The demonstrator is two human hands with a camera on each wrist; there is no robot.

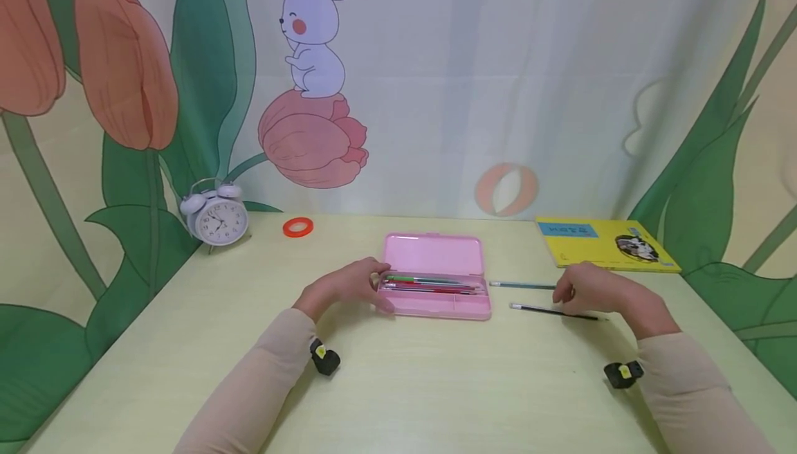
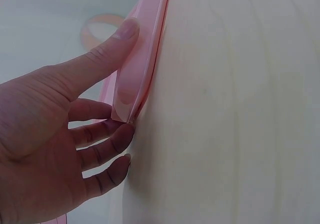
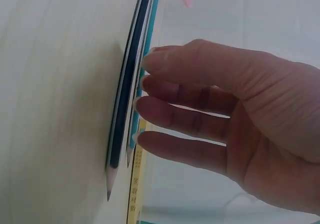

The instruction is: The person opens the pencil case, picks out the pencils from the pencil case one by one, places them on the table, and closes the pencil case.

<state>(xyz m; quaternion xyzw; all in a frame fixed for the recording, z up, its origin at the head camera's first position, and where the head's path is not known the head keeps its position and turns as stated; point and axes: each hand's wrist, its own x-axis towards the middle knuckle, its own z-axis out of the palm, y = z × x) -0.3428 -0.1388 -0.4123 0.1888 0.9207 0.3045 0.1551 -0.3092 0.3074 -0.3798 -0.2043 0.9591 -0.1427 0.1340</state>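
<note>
A pink pencil case (image 1: 436, 305) lies with its lid up, several pencils (image 1: 429, 286) in its back compartment. My left hand (image 1: 355, 284) grips its left end; in the left wrist view, the thumb lies along the case's side and the fingers curl at its corner. To the right of the case, a teal pencil (image 1: 521, 285) and a dark pencil (image 1: 542, 310) lie side by side on the table. My right hand (image 1: 588, 288) reaches down over them. Its slightly bent fingers (image 3: 185, 116) have their tips right at the teal pencil (image 3: 152, 24), behind the dark one.
A yellow book (image 1: 604, 246) lies at the back right of the table (image 1: 423, 385). A red tape ring (image 1: 298, 227) and a white alarm clock (image 1: 219, 219) are at the back left. A printed curtain (image 1: 423, 129) stands behind the table.
</note>
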